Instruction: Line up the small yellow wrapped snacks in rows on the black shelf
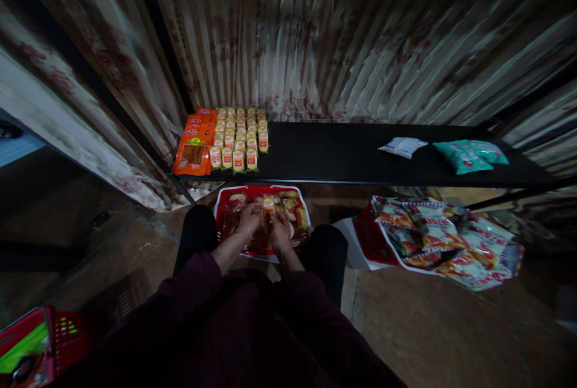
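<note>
Both my hands are over a red basket (218, 215) of wrapped snacks on the floor between my knees. Between them is a small yellow packet (268, 204) with a label. My left hand (250, 219) has its fingers closed on the packet's left side. On the other side, my right hand (280, 228) closes its fingers against the same packet. Above the basket, rows of similar yellow packets (238, 160) stand on a black shelf (320, 150), beside overlapping orange packets (193, 150) at its left end.
A white packet (402, 146) and green packets (464, 155) lie on the shelf's right part. At right, another red basket (372, 240) overflows with large snack bags (437, 228). A third red basket (67, 337) is at lower left. Pleated curtains (315, 45) hang behind.
</note>
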Available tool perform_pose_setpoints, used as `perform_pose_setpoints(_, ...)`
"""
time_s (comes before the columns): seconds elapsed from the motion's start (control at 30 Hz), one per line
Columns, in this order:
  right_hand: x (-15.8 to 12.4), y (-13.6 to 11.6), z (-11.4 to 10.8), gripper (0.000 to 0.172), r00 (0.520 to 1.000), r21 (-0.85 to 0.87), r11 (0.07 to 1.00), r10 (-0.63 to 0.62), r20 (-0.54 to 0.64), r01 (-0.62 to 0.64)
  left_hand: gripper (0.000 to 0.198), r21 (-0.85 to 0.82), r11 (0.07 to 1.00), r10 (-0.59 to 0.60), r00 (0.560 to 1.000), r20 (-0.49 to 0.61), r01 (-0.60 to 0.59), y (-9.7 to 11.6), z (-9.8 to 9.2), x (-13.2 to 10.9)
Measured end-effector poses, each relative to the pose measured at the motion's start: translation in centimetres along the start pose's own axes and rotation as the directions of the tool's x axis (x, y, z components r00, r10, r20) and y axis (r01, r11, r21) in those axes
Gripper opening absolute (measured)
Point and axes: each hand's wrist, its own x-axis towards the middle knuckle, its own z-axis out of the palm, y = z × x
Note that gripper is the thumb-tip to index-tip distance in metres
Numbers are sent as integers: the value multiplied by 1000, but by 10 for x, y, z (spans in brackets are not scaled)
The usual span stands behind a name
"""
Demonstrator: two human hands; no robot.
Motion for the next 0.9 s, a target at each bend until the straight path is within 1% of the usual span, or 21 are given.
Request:
perform_pose_setpoints(0.13,0,1,2,42,1000,-83,996,-19,11,20,27,63,998,17,1000,5,-18,-4,1,-4)
perform_pose_setpoints(0.27,0,4,1,45,998,-179,982,-58,13,59,25,15,1000,13,1000,-7,-13,-4,0,-5)
perform_pose_setpoints(0.33,0,5,0,45,995,-235,967,-96,29,100,22,-20,1000,7,1000,-9,-8,-4,0,-4)
perform_pose_setpoints(0.47,-6,2,1,44,975,-315,924,-191,109,216,17,-84,996,1,1000,2,-1,-6,-1,-3)
perform_pose_setpoints(0.57,-13,-3,2,42,960,-359,895,-215,178,266,17,-120,992,-37,999,-9,36,-9,-2,-2)
perform_pose_setpoints(0.67,-19,-8,3,39,951,-372,882,-221,217,290,25,-137,987,-91,995,-47,84,-11,-4,-1)
perform_pose_setpoints(0.73,-21,-10,4,37,947,-365,883,-220,233,295,28,-162,982,-100,994,-46,91,-11,-4,-2)
perform_pose_setpoints(0.8,-22,-10,5,35,946,-351,888,-224,235,298,27,-204,974,-110,994,-29,101,-9,-5,-1)
perform_pose_setpoints(0.9,-22,-8,4,35,943,-340,887,-248,220,313,23,-293,946,-157,987,-29,142,-5,-6,0)
